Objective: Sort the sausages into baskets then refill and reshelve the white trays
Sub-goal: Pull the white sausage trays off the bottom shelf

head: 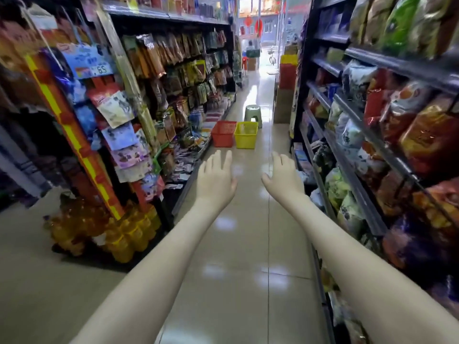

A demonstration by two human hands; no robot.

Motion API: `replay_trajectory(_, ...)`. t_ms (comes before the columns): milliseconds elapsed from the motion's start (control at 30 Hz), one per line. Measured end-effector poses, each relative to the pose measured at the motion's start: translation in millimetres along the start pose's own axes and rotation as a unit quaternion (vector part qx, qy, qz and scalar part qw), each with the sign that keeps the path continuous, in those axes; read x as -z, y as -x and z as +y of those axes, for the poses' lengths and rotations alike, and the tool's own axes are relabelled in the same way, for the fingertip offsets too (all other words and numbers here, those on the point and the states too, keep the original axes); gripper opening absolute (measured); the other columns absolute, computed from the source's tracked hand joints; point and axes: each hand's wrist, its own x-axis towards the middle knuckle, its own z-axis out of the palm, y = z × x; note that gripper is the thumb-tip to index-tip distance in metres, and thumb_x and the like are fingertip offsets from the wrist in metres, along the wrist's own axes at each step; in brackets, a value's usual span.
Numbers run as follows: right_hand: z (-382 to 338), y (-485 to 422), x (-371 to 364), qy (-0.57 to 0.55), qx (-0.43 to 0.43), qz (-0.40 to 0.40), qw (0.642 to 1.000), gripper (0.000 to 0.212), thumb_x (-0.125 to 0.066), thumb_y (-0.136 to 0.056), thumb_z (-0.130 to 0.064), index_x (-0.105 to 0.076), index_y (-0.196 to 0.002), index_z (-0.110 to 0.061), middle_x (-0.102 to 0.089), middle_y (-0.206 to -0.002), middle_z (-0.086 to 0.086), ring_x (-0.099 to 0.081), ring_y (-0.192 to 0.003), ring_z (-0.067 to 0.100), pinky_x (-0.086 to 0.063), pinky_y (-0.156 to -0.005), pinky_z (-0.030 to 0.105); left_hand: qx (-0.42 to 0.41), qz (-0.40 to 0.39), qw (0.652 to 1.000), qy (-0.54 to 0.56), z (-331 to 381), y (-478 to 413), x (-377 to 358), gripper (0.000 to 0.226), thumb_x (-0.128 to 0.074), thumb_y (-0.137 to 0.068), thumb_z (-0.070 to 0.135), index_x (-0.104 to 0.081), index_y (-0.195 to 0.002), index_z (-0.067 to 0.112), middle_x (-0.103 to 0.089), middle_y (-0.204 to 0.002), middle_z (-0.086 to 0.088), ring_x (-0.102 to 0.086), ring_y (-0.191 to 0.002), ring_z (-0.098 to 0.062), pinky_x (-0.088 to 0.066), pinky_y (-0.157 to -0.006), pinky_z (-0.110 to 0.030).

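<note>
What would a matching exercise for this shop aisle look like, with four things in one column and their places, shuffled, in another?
Things:
1. red basket
2. yellow basket
3. green stool
4. oil bottles

Places:
A. farthest down the aisle, just behind the pair
B. nearest the person, low on the left
C. left one of the side-by-side pair
D. right one of the side-by-side pair

Pairs: 1-C, 2-D, 3-A, 4-B
</note>
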Motion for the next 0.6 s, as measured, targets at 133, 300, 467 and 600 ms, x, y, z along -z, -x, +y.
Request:
replay_trajectory(133, 37.3, -124.8, -33.4, 0.014, -0.007, 0.011, 1.0, 0.058, -0.052, -0.091, -0.024, -0.033, -0.142, -0.006, -0.042, -0.136, 0.013, -0.035, -0.126, 0.031, -0.037, -0.095, 0.042, -0.028, -0.02, 0.999, 0.033, -6.2, -114.4, -78.0, 0.069, -0.082, -0.063, 0.023, -0.059, -0.124, -0.001, -0.062, -0.117, -0.028, -0.064, -0.102, -0.039, -0.053, -0.083, -0.044)
replay_trajectory(300, 85.0, -298.6, -95.9, 0.035, 0.004, 0.032, 0.999, 0.055, -0.051, -0.089, -0.021, -0.035, -0.14, -0.007, -0.046, -0.128, 0.013, -0.04, -0.118, 0.032, -0.043, -0.085, 0.044, -0.035, 0.01, 0.998, 0.052, -26.0, -267.6, -203.4, 0.064, -0.076, -0.073, 0.022, -0.054, -0.128, -0.002, -0.057, -0.123, -0.03, -0.06, -0.108, -0.042, -0.05, -0.088, -0.047)
replay_trajectory(467, 123.6, -487.1, -152.9, 0.048, 0.028, 0.005, 0.998, 0.052, -0.053, -0.089, -0.024, -0.038, -0.135, -0.006, -0.047, -0.123, 0.014, -0.042, -0.116, 0.033, -0.04, -0.085, 0.041, 0.0, 0.008, 0.999, 0.054, -53.0, -430.0, -306.9, 0.062, -0.068, -0.079, 0.026, -0.05, -0.132, -0.002, -0.054, -0.128, -0.029, -0.056, -0.112, -0.042, -0.048, -0.093, -0.048)
replay_trajectory(600, 147.2, -631.6, -195.3, 0.046, 0.026, -0.017, 0.998, 0.047, -0.051, -0.088, -0.023, -0.041, -0.129, -0.004, -0.047, -0.12, 0.015, -0.043, -0.112, 0.035, -0.04, -0.083, 0.042, 0.016, 0.008, 0.999, 0.045, -79.7, -547.9, -384.3, 0.061, -0.063, -0.076, 0.031, -0.055, -0.126, -0.002, -0.058, -0.121, -0.028, -0.06, -0.106, -0.041, -0.051, -0.088, -0.046)
